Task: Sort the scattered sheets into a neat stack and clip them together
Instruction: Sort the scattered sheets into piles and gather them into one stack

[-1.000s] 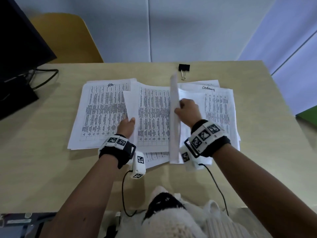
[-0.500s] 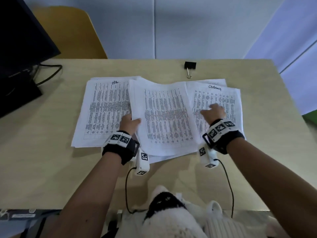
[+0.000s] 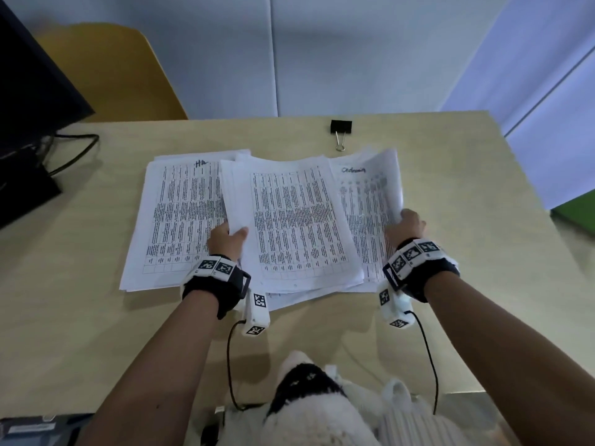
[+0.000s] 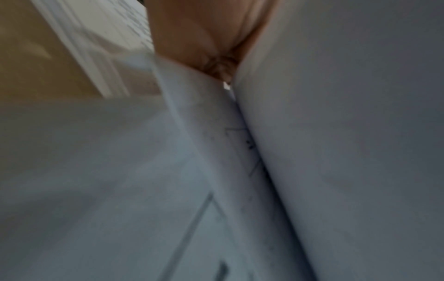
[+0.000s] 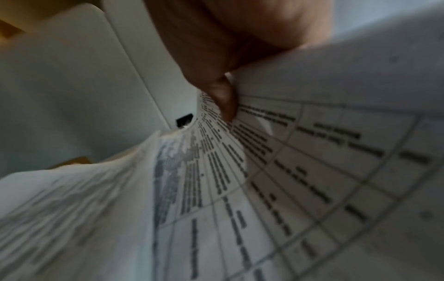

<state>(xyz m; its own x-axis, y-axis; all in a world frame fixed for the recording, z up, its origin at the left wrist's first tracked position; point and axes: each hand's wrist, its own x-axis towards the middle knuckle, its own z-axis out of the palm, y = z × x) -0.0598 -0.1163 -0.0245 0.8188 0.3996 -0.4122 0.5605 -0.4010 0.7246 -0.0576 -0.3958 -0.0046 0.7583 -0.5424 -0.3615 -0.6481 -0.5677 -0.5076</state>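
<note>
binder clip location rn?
Head view: the binder clip lies untouched on the table, centre-far edge, just beyond the sheets.

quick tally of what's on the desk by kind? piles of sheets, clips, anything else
Piles of printed sheets: 3 (left pile, middle pile, right pile)
Binder clip: 1
Monitor: 1
Total: 5
</note>
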